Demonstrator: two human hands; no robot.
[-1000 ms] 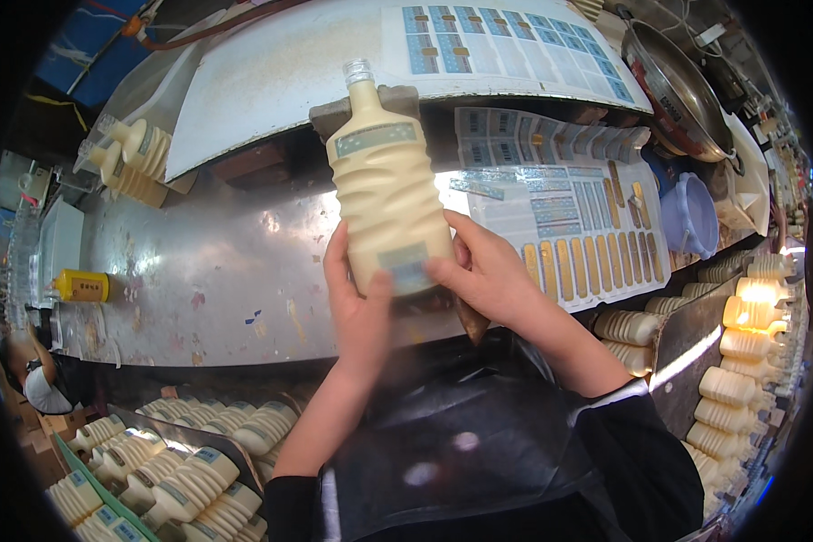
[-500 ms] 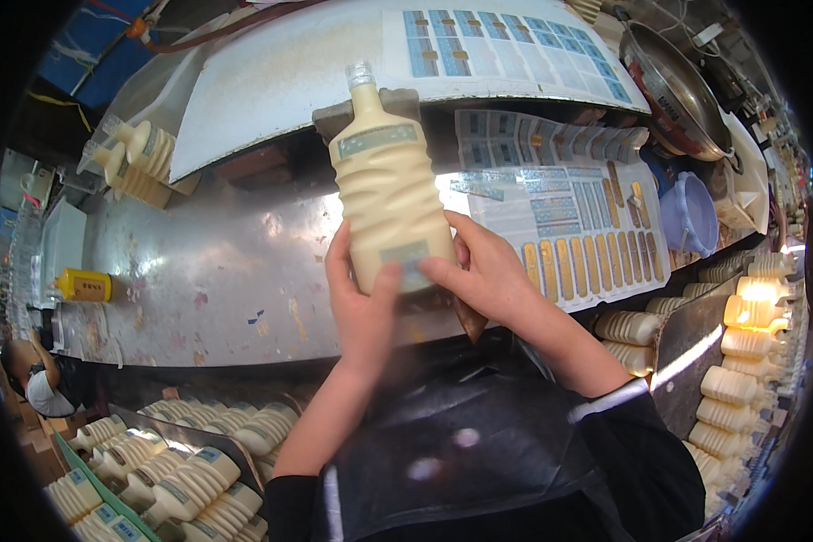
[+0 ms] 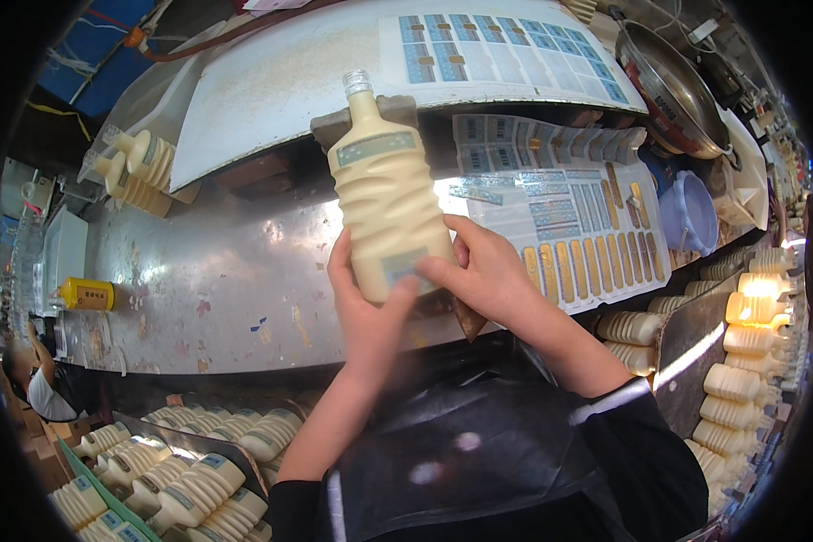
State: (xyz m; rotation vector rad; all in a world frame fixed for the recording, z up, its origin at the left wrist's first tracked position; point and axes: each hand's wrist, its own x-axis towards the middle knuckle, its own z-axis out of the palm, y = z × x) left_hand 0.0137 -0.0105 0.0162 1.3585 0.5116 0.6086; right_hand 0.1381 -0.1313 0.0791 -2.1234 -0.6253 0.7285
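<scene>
A cream, wavy-sided bottle [image 3: 390,203] with a clear threaded neck lies over the metal table, its neck pointing away from me. Its shoulder end rests at a brown padded block [image 3: 402,110]. My left hand [image 3: 368,312] grips the left side of its base, fingers wrapped around the edge and thumb on the front, slightly blurred. On the right side of the base, my right hand [image 3: 486,269] is closed around it too. Both thumbs lie at a small blue-grey label [image 3: 406,262] low on the bottle. Another label band [image 3: 375,149] crosses the shoulder.
Label sheets [image 3: 551,212] with blue and gold strips lie at right, below a raised white board [image 3: 280,81]. Beyond them are a lavender bucket [image 3: 689,212] and a pan [image 3: 673,86]. Bottles fill crates [image 3: 131,492] at lower left. A yellow bottle [image 3: 88,294] stands left.
My left thumb has slid down and to the right over the lower label, and the left wrist has turned slightly. The bottle stays nearly in place.
</scene>
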